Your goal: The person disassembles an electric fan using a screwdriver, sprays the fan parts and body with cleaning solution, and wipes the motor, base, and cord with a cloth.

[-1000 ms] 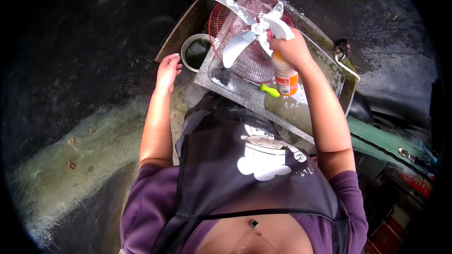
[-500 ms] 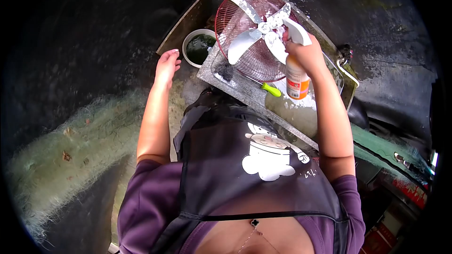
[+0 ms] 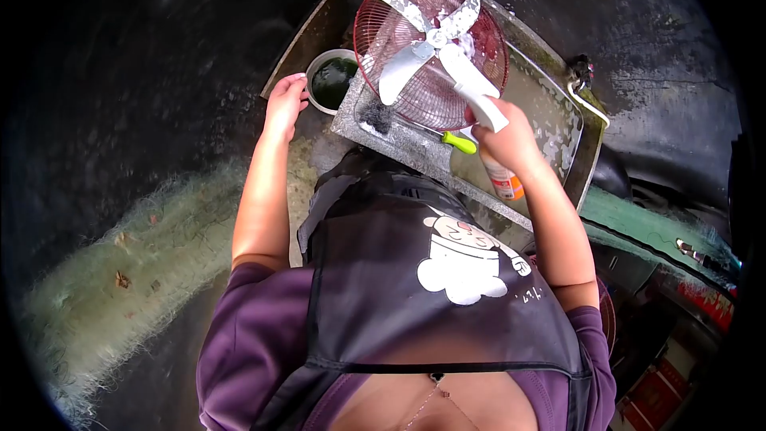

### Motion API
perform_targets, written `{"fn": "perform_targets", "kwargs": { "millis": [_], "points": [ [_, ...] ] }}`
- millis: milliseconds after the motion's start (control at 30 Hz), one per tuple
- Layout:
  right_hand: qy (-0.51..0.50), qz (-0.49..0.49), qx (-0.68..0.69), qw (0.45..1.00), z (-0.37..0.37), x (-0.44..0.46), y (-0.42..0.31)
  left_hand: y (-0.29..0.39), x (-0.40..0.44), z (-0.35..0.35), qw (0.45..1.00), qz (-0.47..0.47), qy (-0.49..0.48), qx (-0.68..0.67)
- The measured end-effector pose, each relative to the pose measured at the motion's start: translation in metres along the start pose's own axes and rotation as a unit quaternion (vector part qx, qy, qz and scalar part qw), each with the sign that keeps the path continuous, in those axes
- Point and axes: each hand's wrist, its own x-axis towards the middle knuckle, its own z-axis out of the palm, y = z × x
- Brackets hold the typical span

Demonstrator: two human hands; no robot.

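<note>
Head camera: I have the right hand (image 3: 507,134) gripping a spray bottle (image 3: 503,179) at the near right edge of the red fan guard (image 3: 431,100).
On my feed its fingers wrap the bottle's neck, and the white spray head overlaps the tip of the near right blade of the white fan (image 3: 405,68); I cannot tell whether the two touch. The fan lies over the guard, white foam (image 3: 457,19) on some blades. The left hand (image 3: 285,108) is empty, fingers loosely curled, left of the guard beside a round tub (image 3: 321,57) of dark green liquid; I cannot tell if it meets the rim. Just below the guard I see a dark brush (image 3: 373,117) and a green-handled tool (image 3: 459,143) on the stone basin (image 3: 415,155), which sits under the guard.
</note>
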Motion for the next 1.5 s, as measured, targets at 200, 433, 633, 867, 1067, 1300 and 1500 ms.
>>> {"fn": "perform_targets", "kwargs": {
  "millis": [200, 433, 633, 867, 1067, 1300, 1500],
  "points": [
    [-0.031, -0.021, -0.043, 0.998, 0.021, -0.022, -0.021, -0.002, 0.004, 0.007, 1.0, -0.012, -0.013, 0.008],
    [-0.022, -0.025, -0.046, 0.998, 0.031, -0.027, -0.032, -0.005, 0.01, 0.009, 1.0, -0.009, -0.029, 0.008],
    [0.028, 0.024, -0.064, 0.997, 0.033, -0.015, -0.019, -0.006, 0.014, 0.008, 0.999, -0.011, -0.036, 0.008],
    [-0.034, 0.045, -0.027, 0.998, 0.039, -0.03, -0.026, -0.003, 0.019, 0.007, 0.999, -0.014, -0.043, 0.017],
    [0.05, 0.017, 0.018, 0.998, 0.052, -0.031, -0.022, -0.001, 0.027, 0.012, 0.998, -0.014, -0.06, 0.01],
    [0.142, 0.1, 0.078, 0.982, 0.065, -0.048, -0.002, 0.011, 0.024, 0.04, 0.984, 0.018, -0.179, 0.01],
    [0.366, 0.069, 0.151, 0.916, 0.113, -0.111, 0.03, 0.036, 0.009, 0.093, 0.943, 0.001, -0.316, 0.108]
  ]
}}
